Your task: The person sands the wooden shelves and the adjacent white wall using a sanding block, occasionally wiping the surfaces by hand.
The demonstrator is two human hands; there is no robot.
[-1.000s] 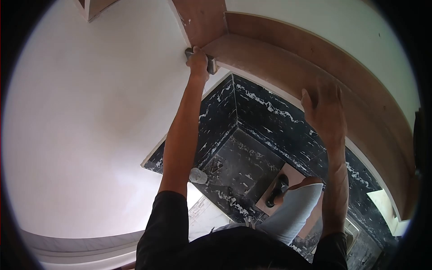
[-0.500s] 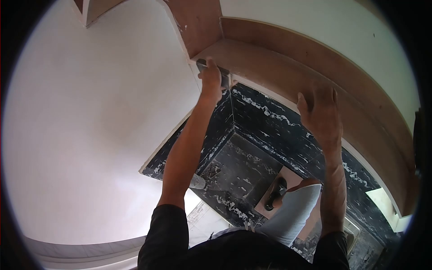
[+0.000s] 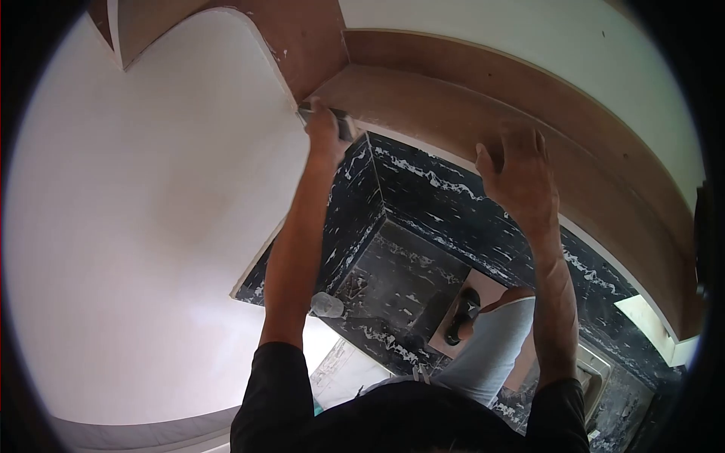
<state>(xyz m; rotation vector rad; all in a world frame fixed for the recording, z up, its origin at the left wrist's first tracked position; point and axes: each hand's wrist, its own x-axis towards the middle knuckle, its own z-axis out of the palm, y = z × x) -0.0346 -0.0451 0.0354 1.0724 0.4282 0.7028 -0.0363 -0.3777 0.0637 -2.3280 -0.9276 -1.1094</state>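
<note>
Just left of upper centre, the left hand [image 3: 323, 139] clasps 1 dark block [image 3: 343, 127], its long axis slanting down rightward beside the curved brown shelf [image 3: 423, 102]; well apart to its right, the right hand [image 3: 526, 181] has its thumb wide of its fingers.

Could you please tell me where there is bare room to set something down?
The ledge looks bare between left hand and right hand, as does the dark slab's middle, between clear container and board. It's crowded around the block and on the board, under the shoe.
</note>
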